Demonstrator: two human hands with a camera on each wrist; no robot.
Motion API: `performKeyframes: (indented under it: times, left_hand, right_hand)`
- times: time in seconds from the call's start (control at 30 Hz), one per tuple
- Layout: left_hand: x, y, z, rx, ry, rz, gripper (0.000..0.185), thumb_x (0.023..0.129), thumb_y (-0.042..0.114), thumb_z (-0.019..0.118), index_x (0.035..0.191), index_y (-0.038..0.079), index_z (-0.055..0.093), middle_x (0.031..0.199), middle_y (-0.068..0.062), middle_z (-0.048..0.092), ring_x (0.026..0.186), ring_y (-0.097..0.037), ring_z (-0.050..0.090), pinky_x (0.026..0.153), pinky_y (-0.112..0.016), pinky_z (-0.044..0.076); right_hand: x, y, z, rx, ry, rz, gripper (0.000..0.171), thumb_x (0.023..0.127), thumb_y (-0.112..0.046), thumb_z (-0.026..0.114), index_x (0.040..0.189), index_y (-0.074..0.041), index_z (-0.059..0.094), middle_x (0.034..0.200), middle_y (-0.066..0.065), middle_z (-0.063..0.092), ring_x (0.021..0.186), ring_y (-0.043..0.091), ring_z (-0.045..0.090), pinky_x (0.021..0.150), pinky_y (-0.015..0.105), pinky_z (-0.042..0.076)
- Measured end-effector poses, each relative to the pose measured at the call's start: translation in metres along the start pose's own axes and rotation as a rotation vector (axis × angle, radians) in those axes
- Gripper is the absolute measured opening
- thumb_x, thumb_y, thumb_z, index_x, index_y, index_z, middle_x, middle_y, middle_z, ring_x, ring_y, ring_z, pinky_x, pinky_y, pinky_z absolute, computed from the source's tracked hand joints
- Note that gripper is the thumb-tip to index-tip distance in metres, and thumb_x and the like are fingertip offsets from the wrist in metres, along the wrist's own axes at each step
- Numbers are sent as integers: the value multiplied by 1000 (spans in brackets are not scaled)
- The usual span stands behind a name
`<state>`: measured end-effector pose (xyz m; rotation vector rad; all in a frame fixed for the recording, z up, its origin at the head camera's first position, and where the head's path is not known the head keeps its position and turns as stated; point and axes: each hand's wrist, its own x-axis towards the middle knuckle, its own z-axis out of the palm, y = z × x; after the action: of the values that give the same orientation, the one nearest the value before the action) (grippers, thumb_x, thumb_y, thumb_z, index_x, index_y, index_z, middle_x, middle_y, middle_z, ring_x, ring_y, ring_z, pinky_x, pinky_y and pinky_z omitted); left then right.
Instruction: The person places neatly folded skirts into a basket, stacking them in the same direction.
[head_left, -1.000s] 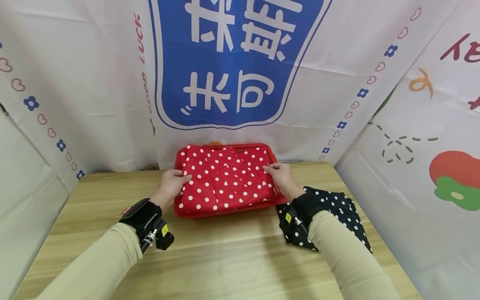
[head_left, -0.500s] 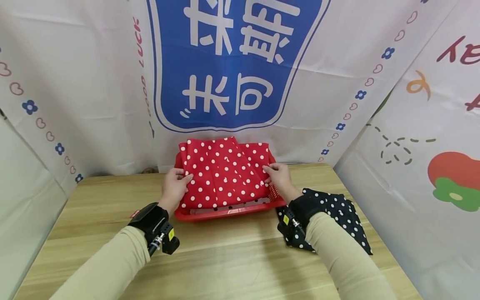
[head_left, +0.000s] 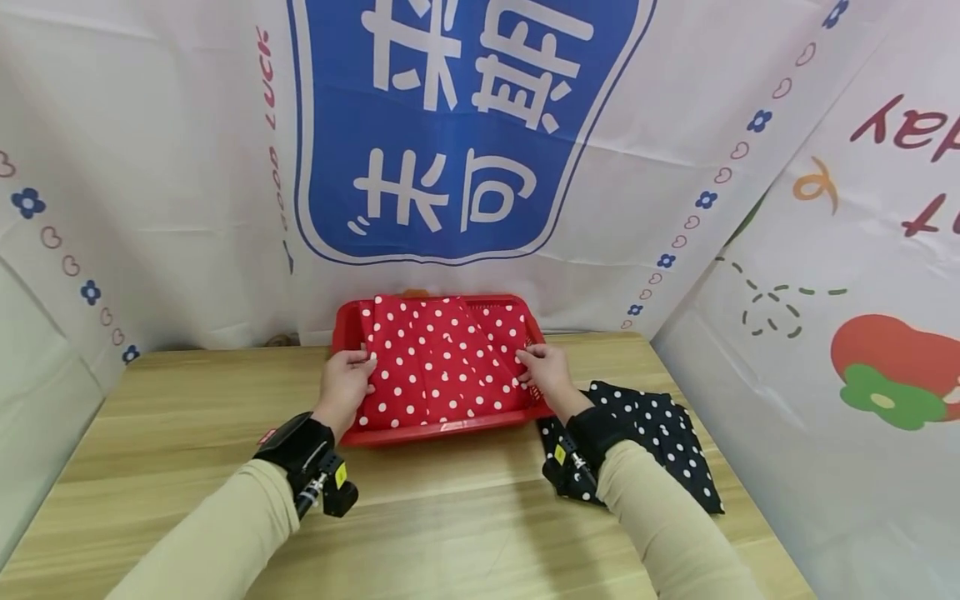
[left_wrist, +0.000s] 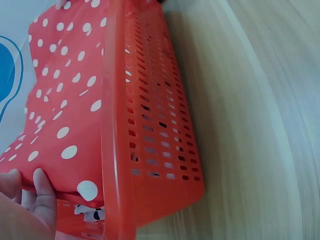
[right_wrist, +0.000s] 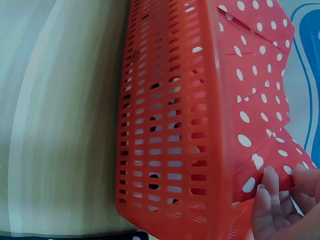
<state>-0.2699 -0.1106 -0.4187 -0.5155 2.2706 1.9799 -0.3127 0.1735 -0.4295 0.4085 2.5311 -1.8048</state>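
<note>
A folded red cloth with white dots (head_left: 435, 362) lies in the mouth of a red plastic basket (head_left: 450, 430) by the back wall. My left hand (head_left: 347, 385) pinches the cloth's left edge between thumb and fingers, and my right hand (head_left: 551, 373) pinches its right edge. In the left wrist view, the left fingers (left_wrist: 46, 197) are at the cloth's lower corner, just inside the basket rim. Under the red cloth shows a bit of white fabric with black spots (left_wrist: 92, 212). Through the slots in the right wrist view, more spotted fabric is visible.
A folded black cloth with white dots (head_left: 667, 425) lies on the wooden table (head_left: 435, 517), partly under my right wrist. A small red tag (head_left: 267, 436) shows beside my left wrist. Printed white sheets (head_left: 217, 167) hang behind and at the sides.
Both hands still hold the red cloth. It first covered the basket's front rim, then rose and shifted back, and now sits lower, behind that rim.
</note>
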Motion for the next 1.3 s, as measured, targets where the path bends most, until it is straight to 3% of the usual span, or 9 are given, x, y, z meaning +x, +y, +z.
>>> performKeyframes:
  times: [0.23,0.47,0.77,0.9,1.1,1.3]
  left_hand:
    - [9,-3,-1,1,14,-33,40,103,11,44,139,-7,40,134,-24,45,101,-28,51,87,-32,50]
    - [12,-5,1,50,-11,-37,43,102,9,46,141,-7,38,133,-25,45,94,-25,53,94,-39,49]
    - [14,-11,0,130,-119,-44,53,100,7,44,147,-9,26,144,-29,33,124,-38,38,109,-48,35]
    - [13,-12,0,180,-156,-43,58,100,9,46,149,-8,20,148,-29,28,129,-40,35,109,-50,33]
    - [3,-11,1,222,-174,-39,58,99,11,46,150,-3,23,148,-25,30,126,-40,36,103,-50,42]
    - [-7,-5,1,221,-205,39,56,100,12,48,149,-3,26,148,-25,31,127,-40,38,105,-49,40]
  right_hand:
    - [8,4,9,-5,4,-10,26,96,-10,61,115,9,62,89,15,60,52,9,56,50,19,50]
    - [12,8,12,-24,-4,-6,23,97,-6,59,113,10,62,90,16,59,54,10,56,52,20,51]
    - [12,10,16,-63,-57,73,29,99,-6,54,125,6,56,109,21,60,76,20,64,63,24,54]
    - [12,12,16,-51,-55,118,35,100,-10,53,131,4,52,115,20,59,82,22,64,64,23,53]
    - [8,11,16,-69,-69,153,44,100,-13,54,140,2,46,115,19,59,85,23,62,75,30,54]
    - [2,6,11,-103,-90,141,46,100,-16,54,141,1,45,126,19,55,106,30,55,93,38,50]
